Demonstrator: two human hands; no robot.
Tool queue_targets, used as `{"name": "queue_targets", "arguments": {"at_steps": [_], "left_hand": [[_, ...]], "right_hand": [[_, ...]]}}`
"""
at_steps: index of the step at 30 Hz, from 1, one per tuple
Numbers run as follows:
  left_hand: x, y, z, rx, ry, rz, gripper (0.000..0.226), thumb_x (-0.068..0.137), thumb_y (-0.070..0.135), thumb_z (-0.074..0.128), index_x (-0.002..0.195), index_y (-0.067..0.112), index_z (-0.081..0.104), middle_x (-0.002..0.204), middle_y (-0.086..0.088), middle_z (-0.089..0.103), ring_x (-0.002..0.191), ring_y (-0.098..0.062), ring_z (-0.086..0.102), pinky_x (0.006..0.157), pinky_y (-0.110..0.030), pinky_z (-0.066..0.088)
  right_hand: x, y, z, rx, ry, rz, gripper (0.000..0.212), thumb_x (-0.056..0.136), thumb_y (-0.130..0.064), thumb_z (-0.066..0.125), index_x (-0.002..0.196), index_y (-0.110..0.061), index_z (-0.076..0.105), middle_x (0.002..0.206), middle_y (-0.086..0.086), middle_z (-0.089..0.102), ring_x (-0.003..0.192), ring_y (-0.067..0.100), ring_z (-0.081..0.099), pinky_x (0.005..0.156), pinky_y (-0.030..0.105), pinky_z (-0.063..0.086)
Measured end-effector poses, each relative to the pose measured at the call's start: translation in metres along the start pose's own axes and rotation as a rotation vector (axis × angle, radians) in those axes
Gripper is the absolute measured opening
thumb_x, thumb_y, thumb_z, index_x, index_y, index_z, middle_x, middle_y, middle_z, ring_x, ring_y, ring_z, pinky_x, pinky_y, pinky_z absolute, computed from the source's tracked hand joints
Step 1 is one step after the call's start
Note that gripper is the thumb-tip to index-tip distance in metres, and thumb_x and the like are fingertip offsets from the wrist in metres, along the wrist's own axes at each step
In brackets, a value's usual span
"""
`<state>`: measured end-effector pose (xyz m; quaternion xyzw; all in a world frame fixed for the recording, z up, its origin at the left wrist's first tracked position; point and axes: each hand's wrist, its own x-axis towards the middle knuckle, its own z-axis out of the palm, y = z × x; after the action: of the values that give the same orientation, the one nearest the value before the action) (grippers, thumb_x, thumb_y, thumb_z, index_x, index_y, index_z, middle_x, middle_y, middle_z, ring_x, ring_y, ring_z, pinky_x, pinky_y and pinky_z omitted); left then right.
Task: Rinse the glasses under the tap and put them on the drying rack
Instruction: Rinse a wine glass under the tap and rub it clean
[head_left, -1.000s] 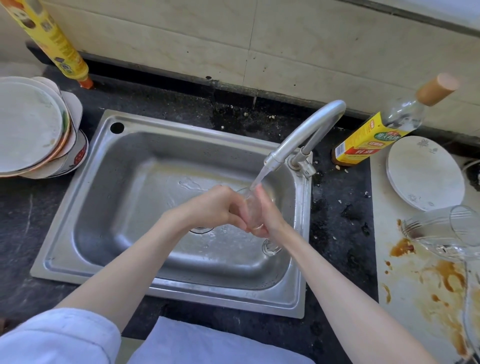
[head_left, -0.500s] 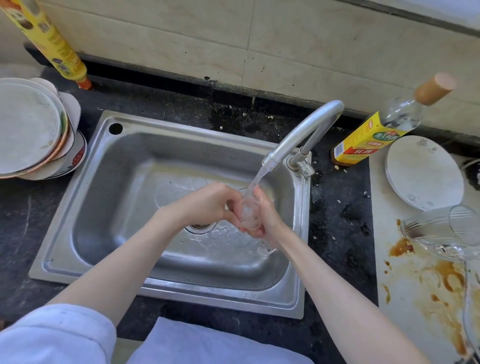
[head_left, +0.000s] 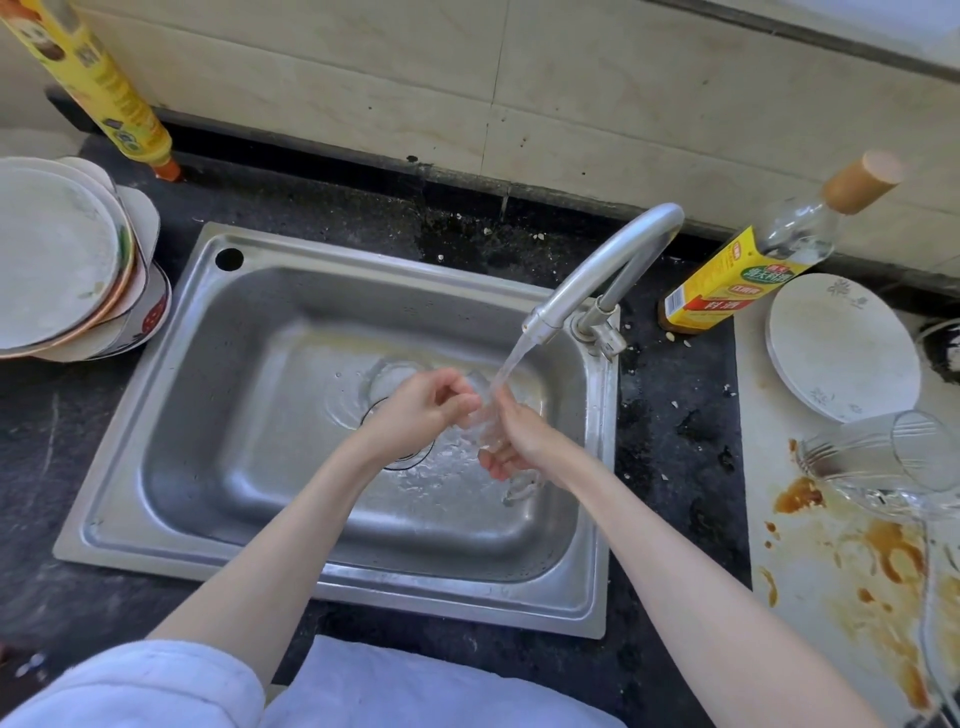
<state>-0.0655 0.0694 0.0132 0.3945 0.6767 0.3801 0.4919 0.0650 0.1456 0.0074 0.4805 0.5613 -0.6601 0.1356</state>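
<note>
Glass (head_left: 480, 421): gripped by left hand (head_left: 421, 410) and right hand (head_left: 511, 441), rinsed under tap (head_left: 597, 280). Second glass (head_left: 878, 457), right of tap: unrinsed, judged. Rack unseen.

A: Where is the free room in the sink (head_left: 156, 467)?

B: The left half of the basin is open steel; a hand can pass there down to the floor. The middle is taken by both hands, the left hand (head_left: 415, 415) and the right hand (head_left: 519, 441), meeting under the water stream.

A: What obstructs the right side?

B: The tap (head_left: 608, 270) arches over the basin's right rear corner. Beside it stands a tilted bottle (head_left: 748, 270), then a white plate (head_left: 841, 348) and glasses lying on their sides (head_left: 883, 457) on the stained board (head_left: 831, 597).

A: And the left?

B: A stack of plates (head_left: 67, 260) sits just beside the sink rim; a yellow bottle (head_left: 104, 88) stands behind it.
</note>
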Motion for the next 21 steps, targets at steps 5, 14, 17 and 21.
{"name": "queue_targets", "arguments": {"at_steps": [5,14,17,21], "left_hand": [[0.003,-0.012,-0.012,-0.2,0.221,-0.195,0.015,0.093,0.019,0.054,0.078,0.018,0.054,0.068,0.001,0.059,0.064,-0.01,0.051,0.07,-0.024,0.041],[0.006,-0.041,-0.017,-0.932,0.312,-0.597,0.023,0.094,0.026,0.052,0.073,0.015,0.052,0.048,0.007,0.055,0.06,-0.014,0.041,0.075,-0.039,0.047],[0.003,-0.042,-0.007,-1.031,0.301,-0.66,0.024,0.093,0.028,0.053,0.073,0.015,0.051,0.046,0.006,0.054,0.061,-0.014,0.041,0.069,-0.04,0.048],[0.001,-0.042,0.001,-1.06,0.294,-0.703,0.025,0.095,0.027,0.051,0.072,0.017,0.048,0.047,0.005,0.052,0.056,-0.013,0.039,0.069,-0.041,0.049]], "right_hand": [[-0.009,-0.013,-0.013,-0.349,-0.081,-0.066,0.055,0.101,-0.039,0.031,0.111,0.006,0.06,0.07,0.004,0.064,0.068,0.02,0.063,0.071,0.024,0.051],[-0.014,-0.021,-0.025,0.672,-0.129,-0.002,0.015,0.096,-0.021,0.05,0.096,-0.011,0.061,0.076,0.009,0.062,0.059,0.016,0.063,0.048,0.019,0.052],[-0.016,-0.018,-0.013,1.002,-0.168,-0.04,0.011,0.09,-0.005,0.052,0.093,-0.013,0.059,0.072,0.01,0.058,0.05,0.012,0.058,0.042,0.015,0.048],[-0.012,-0.014,-0.006,1.14,-0.251,-0.098,0.017,0.076,-0.001,0.057,0.087,-0.013,0.053,0.063,0.006,0.058,0.043,0.005,0.05,0.039,0.009,0.04]]}}
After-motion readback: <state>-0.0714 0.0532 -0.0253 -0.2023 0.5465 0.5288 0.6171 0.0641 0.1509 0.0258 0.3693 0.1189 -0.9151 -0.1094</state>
